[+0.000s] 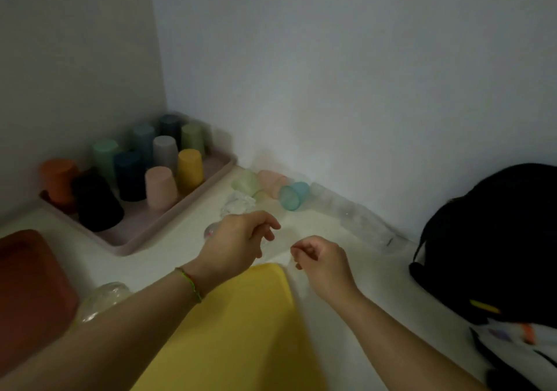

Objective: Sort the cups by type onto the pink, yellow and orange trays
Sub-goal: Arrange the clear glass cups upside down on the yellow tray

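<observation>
Hovering hands: left hand (241, 240) and right hand (324, 259) curl just past the yellow tray (241, 330); whether either grips anything cannot be told.
Blue cup (294, 196): on its side by the wall, long axis level, mouth pointing near-left.
Grip: likely best round its wall, then upend.
Pink tray (150, 221): opaque cups (160, 188) inverted.

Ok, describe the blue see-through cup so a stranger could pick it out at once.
Find the pink tray of upturned opaque cups in the corner. Just right of it, by the back wall, a few translucent cups lie on the white table. The blue translucent cup is the rightmost coloured one, on its side; its neighbours are pale green and pink.
</observation>
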